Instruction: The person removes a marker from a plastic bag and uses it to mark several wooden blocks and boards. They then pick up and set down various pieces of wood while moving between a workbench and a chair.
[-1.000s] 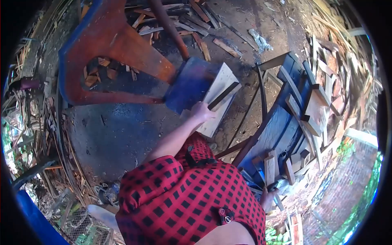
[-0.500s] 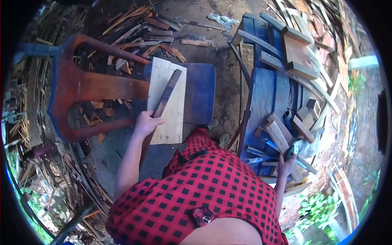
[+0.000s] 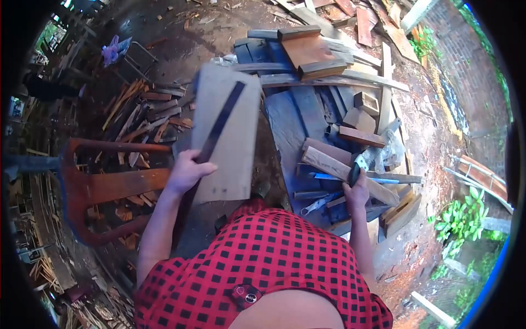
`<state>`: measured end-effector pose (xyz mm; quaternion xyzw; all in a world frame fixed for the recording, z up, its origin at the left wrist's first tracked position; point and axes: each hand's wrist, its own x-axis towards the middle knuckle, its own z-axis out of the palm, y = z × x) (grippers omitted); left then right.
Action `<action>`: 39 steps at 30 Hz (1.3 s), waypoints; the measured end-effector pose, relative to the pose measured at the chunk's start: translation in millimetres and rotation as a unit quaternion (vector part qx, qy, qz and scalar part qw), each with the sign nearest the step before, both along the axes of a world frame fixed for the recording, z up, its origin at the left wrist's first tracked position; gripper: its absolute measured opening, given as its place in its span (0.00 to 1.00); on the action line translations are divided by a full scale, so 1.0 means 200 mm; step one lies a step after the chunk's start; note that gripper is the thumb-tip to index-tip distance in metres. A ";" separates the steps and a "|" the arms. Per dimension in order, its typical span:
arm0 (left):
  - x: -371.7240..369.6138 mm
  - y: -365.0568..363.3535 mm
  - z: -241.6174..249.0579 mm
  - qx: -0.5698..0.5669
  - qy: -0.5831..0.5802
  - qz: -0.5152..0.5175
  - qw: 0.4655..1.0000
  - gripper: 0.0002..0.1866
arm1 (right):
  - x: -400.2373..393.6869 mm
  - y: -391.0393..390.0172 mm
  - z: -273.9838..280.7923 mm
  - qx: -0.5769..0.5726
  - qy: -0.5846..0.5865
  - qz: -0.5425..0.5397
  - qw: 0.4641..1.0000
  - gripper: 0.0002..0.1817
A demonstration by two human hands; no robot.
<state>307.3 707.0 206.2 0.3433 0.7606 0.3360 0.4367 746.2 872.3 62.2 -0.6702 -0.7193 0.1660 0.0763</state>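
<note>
My left hand point(image 3: 189, 172) is closed around a long, dark, narrow strip point(image 3: 222, 123) and lies against the left side of a pale flat board point(image 3: 235, 148). The strip slants across the board's face; whether my fingers also grip the board cannot be told. A wooden chair point(image 3: 118, 186) with a reddish-brown back stands left of the board, its seat mostly hidden. My right hand point(image 3: 357, 192) is closed on a small dark rounded object point(image 3: 354, 174), over the wood pieces on the blue bench point(image 3: 290, 123). Beneath that hand lies a pale wooden block point(image 3: 326, 163).
A reddish-brown wood block point(image 3: 361, 136), an open wooden box point(image 3: 366, 103) and crumpled clear plastic point(image 3: 386, 151) lie on the bench. A larger wooden piece point(image 3: 309, 50) rests at its far end. Scrap wood point(image 3: 148, 112) is heaped on the floor behind the chair.
The view has turned right. The pale board and dark strip have come up nearer and away from the chair back, with my left hand. My right hand still holds the dark object over the bench.
</note>
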 end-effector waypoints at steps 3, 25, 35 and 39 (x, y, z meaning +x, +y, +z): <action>0.14 0.30 -0.06 0.106 -0.079 -0.055 0.990 0.16 | 0.03 0.00 -0.01 0.017 0.001 0.001 1.000 0.43; 0.59 1.61 -0.17 0.109 -0.195 -0.151 0.963 0.24 | 0.04 0.08 -0.08 -0.023 -0.041 0.042 0.998 0.45; 0.77 1.73 -0.49 0.112 -0.216 -0.051 0.969 0.32 | -0.05 0.06 0.03 -0.066 -0.062 0.008 0.996 0.45; 0.63 1.61 -0.53 0.105 -0.243 -0.077 0.961 0.30 | -0.11 0.04 0.03 -0.064 -0.055 0.022 0.996 0.46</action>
